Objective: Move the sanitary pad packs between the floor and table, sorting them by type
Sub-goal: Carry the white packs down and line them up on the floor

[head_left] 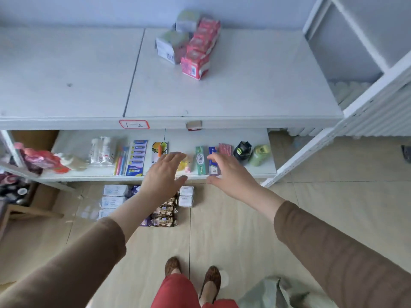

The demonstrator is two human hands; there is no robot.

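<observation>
On the white table [244, 92] a row of red pad packs [200, 50] stands beside white-green packs [172, 44] at the back. On the floor below lie white packs [114, 196], dark brown patterned packs [165, 215], purple packs [135, 188] partly hidden by my arm, and two small white packs [186, 196]. My left hand [163, 174] and my right hand [231, 172] hover open, palms facing each other, above the floor packs in front of the lower shelf. Both hands hold nothing.
The lower shelf [260, 170] carries toothbrushes [121, 160], toothpaste boxes [201, 160], a black bottle [243, 151] and a green roll [259, 154]. A cardboard box [42, 196] sits at the left, a white rack [364, 52] at the right, a green bag [273, 294] by my feet.
</observation>
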